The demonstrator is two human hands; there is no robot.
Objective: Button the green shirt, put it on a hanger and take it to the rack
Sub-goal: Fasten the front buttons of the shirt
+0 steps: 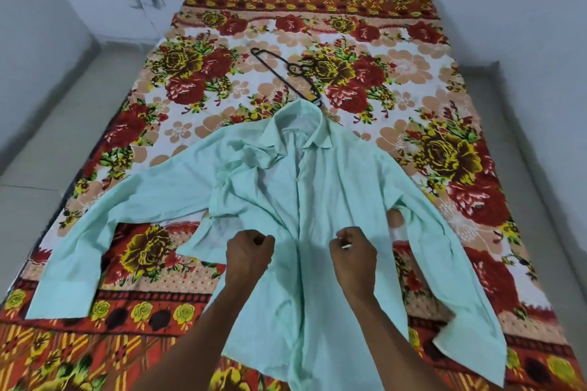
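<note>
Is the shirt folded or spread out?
Spread out: the shirt lies front up on the bed, sleeves out to both sides, collar toward the hanger.

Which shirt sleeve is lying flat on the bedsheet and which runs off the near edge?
The sleeve on the person's left lies flat, bent back toward the near edge. The sleeve on the right runs down past the near edge of the floral bedsheet.

Green shirt (317,200): thin matt cloth, creased. Bedsheet (413,79): printed floral cloth. Hanger (286,73): dark plastic.
</note>
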